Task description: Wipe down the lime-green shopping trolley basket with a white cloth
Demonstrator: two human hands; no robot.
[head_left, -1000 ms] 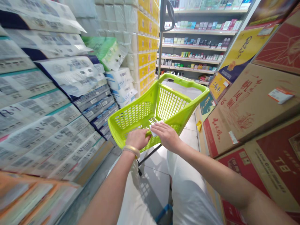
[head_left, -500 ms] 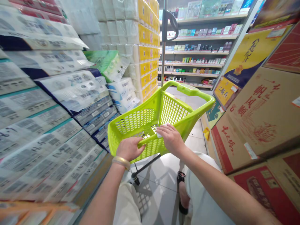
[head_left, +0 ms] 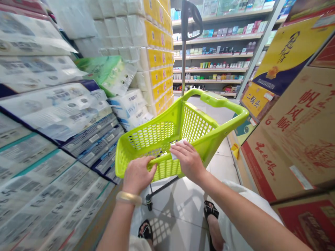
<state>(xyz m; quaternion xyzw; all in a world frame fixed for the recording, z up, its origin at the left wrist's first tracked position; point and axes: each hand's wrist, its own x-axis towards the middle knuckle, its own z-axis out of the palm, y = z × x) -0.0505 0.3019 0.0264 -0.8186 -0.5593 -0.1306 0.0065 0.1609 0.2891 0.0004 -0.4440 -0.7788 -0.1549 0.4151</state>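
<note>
A lime-green plastic shopping basket on wheels stands in a narrow shop aisle, tilted toward the person. The left hand is curled over the basket's near rim, fingers hooked inside; a pale bangle sits on that wrist. The right hand lies on the same rim a little to the right, fingers loosely bent and pressing a white slip of paper against the edge. A dark upright handle pole rises behind the basket's far corner.

The floor is pale glossy tile with the basket's lattice shadow on it. Along the aisle's left edge, packs of tissue and toilet paper are stacked high. Brown and red cardboard boxes line the right edge. At the far end, shelves hold rows of small goods.
</note>
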